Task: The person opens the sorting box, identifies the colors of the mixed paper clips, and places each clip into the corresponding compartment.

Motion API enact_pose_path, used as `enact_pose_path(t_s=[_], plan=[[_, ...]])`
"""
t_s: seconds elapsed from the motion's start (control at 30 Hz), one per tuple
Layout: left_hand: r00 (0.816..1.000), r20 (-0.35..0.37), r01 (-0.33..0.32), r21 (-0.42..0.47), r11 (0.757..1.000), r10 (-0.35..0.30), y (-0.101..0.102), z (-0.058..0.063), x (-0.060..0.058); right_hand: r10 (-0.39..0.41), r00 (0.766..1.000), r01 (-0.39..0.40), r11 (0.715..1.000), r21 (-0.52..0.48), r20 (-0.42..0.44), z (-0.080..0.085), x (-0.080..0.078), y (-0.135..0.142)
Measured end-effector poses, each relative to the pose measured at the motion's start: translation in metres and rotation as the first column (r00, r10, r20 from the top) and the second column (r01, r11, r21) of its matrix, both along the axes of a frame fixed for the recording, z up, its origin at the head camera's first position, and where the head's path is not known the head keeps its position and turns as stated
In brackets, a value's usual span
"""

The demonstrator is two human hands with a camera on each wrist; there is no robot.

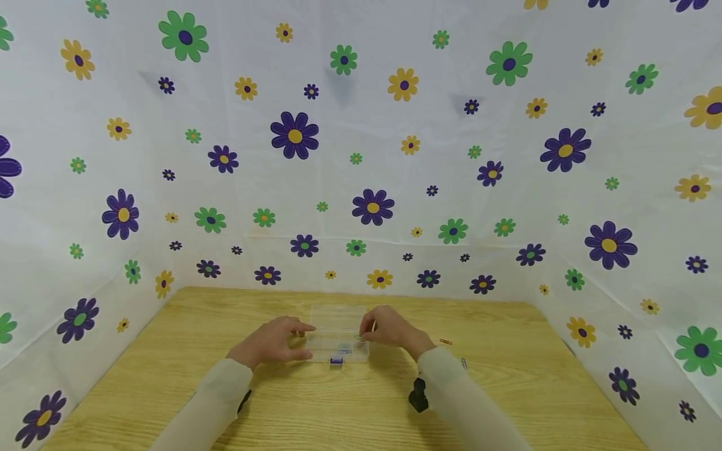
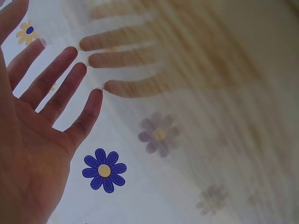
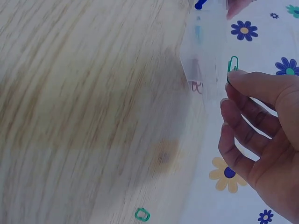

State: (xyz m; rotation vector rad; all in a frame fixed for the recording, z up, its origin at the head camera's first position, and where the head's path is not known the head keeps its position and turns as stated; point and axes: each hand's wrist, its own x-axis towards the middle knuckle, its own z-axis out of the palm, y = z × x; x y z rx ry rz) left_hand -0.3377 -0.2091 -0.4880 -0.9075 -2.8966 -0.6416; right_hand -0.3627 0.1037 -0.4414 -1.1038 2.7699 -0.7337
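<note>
A clear plastic compartment box (image 1: 321, 343) lies on the table, its lid tilted back on the far side and a blue latch (image 1: 336, 361) in front. My left hand (image 1: 276, 341) rests at the box's left side, index finger and thumb extended along its edge; in the left wrist view the left hand (image 2: 42, 121) has spread, fairly straight fingers. Over the right end of the box, my right hand (image 1: 389, 327) pinches a green paper clip (image 3: 233, 63) between thumb and index finger. Something bluish (image 1: 345, 349) lies in a middle compartment. Reddish wire (image 3: 196, 87) shows through the box end.
An orange paper clip (image 1: 445, 342) and a pale paper clip (image 1: 464, 363) lie on the wooden table (image 1: 316, 413), right of the box. A small green item (image 3: 142, 214) is on the table in the right wrist view. Flower-patterned white sheeting (image 1: 338, 175) surrounds the table.
</note>
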Motion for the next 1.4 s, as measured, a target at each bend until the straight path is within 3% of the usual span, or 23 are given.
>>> enact_pose_path(t_s=[0.7,1.13,1.4], plan=[[1.000,0.011,-0.016,0.008,1.000,0.016,0.003,0.007,0.007,0.006,0.999,-0.005,0.999,0.036,-0.034,-0.001,0.007,-0.024],[1.000,0.006,0.002,0.002,1.000,-0.002,0.003,0.010,0.009,0.002,1.000,0.000,0.998,0.058,-0.028,0.009,0.006,0.023],[1.000,0.015,-0.007,-0.004,1.000,0.007,0.003,0.009,0.007,-0.036,0.999,0.038,0.997,0.074,-0.025,0.004,0.001,0.059]])
